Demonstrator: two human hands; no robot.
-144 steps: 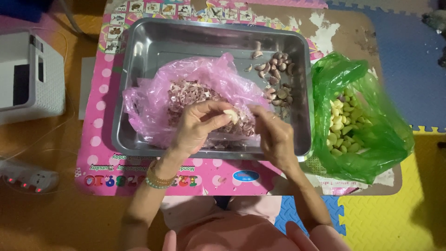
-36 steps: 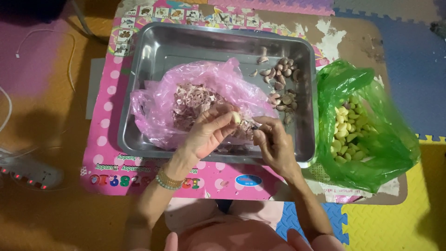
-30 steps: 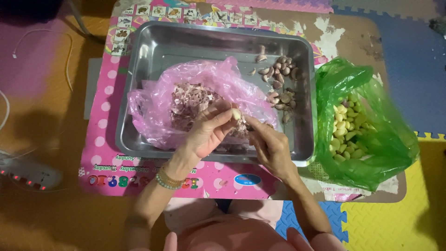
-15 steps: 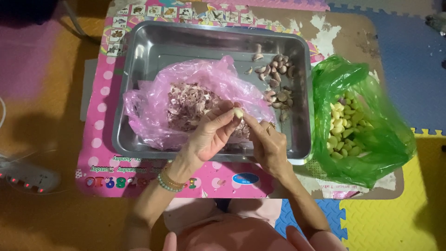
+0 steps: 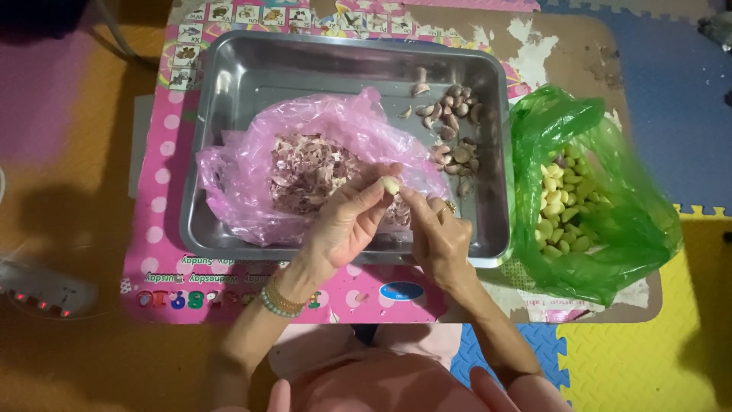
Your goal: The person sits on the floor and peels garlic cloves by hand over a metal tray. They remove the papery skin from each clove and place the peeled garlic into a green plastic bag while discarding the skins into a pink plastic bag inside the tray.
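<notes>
A pale garlic clove (image 5: 391, 184) sits just right of the frame's middle, pinched at the fingertips of the left hand (image 5: 347, 225), whose fingers close narrowly round it. The right hand (image 5: 438, 240) comes in from the right, its fingertip and thumb touching the clove's lower right side. The clove is too small to tell which way its long axis runs or where its tip points.

Both hands hover over the near part of a steel tray (image 5: 229, 91) that fills the upper middle of the frame. Directly beneath the clove lies a crumpled pink plastic bag (image 5: 320, 133) with a heap of papery skins (image 5: 305, 172) in it. Unpeeled cloves (image 5: 451, 122) are scattered in the tray's upper right corner, near the right hand. Right of the tray, just beside it, an open green bag (image 5: 640, 229) holds peeled cloves (image 5: 564, 210).
</notes>
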